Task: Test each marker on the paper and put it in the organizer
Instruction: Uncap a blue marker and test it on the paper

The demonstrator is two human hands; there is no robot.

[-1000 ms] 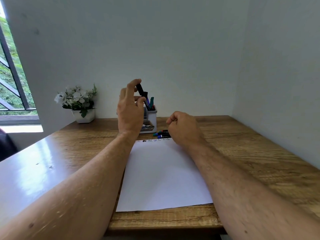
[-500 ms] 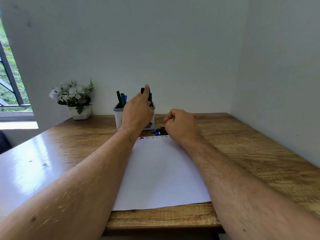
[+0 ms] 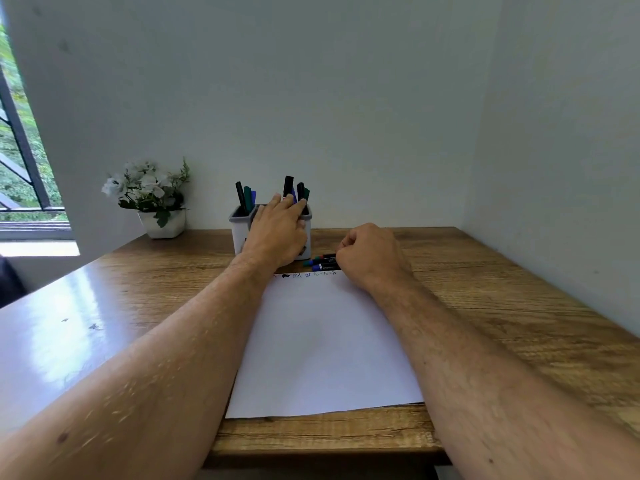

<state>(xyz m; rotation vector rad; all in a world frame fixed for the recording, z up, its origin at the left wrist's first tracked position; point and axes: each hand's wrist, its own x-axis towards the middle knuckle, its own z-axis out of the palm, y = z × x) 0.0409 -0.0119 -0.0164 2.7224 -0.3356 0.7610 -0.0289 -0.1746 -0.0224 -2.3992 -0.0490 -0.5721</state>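
Observation:
A white two-part organizer (image 3: pixel 238 233) stands at the back of the desk. Markers stick up from its left part (image 3: pixel 245 199), and a black marker (image 3: pixel 288 186) stands with others in its right part. My left hand (image 3: pixel 277 233) is in front of the organizer, fingers straight, fingertips at the right part's rim, holding nothing. A few loose markers (image 3: pixel 320 263) lie on the desk just beyond the white paper (image 3: pixel 322 341). Small test scribbles (image 3: pixel 304 274) run along the paper's far edge. My right hand (image 3: pixel 370 254) rests curled in a fist at the paper's far right corner, beside the loose markers.
A white pot of white flowers (image 3: pixel 161 221) stands at the back left by the wall. A window (image 3: pixel 20 161) is at far left. Walls close the wooden desk (image 3: pixel 502 306) at the back and right. The desk's front edge runs just below the paper.
My left hand carried the black marker down into the organizer's right part and let go; its fingers are now straight. My right hand stayed in a fist.

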